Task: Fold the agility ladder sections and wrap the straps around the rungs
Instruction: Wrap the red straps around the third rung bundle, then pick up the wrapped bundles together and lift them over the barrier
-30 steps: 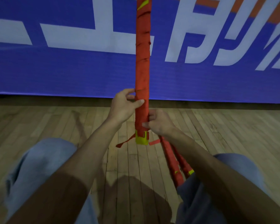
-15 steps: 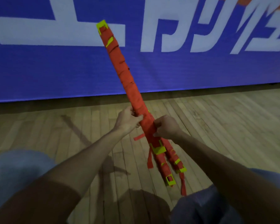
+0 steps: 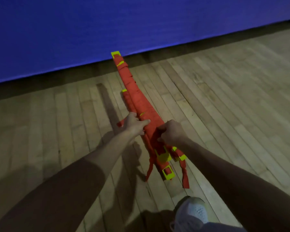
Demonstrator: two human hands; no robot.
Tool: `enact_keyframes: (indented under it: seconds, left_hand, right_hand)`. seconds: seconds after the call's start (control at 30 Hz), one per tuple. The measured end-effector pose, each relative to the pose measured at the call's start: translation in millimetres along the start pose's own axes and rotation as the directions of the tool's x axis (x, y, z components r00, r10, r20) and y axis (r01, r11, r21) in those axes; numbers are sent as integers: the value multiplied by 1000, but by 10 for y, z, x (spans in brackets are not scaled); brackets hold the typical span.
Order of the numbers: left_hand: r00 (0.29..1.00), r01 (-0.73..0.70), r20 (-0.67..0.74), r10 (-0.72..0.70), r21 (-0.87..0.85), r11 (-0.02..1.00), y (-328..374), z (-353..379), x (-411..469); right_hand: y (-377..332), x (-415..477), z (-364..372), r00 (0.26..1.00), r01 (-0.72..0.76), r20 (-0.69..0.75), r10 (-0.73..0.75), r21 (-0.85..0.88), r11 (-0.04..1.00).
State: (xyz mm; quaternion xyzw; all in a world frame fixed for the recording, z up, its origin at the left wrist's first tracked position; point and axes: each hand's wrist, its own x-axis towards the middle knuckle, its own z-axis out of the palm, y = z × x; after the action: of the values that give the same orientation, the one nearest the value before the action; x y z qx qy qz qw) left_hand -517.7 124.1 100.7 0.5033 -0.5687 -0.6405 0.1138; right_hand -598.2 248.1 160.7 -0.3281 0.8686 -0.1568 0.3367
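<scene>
ladder: rolled up, held low over floor | left hand: curled round it | right hand: pinching it tight | tip: hold firm, wind loose straps round snug

Upright a second ago, the ladder bundle now slants low over the floor, its far tip toward the banner. The left hand and right hand come down with it. The banner's white lettering leaves the view, and a shoe enters below.
</scene>
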Motion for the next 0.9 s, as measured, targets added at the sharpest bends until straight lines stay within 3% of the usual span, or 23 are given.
enact_keyframes:
  seconds: [0.27,0.53,0.7,0.8,0.9]
  left_hand:
    - [978,187,58,-198,153,970,-778,412,318]
    - [983,63,117,-140,503,862,-827,387,395]
    - [981,89,82,-176,614,784,-748,336,472]
    - [981,152,17,-193,551,821,-671,257,574]
    - [985,162,-21,-171,458,874,-606,203,757]
  right_hand:
    - [688,405,532,988,-85,126,91,-53,995]
    - [855,567,825,992,-44,111,65,-182,982]
    - [812,734,554,973,18,223,55,-314,949]
    - [816,976,409,995,-53,74,67,-173,983]
    - [813,1265,417,993,-32,-114,25,-65,997]
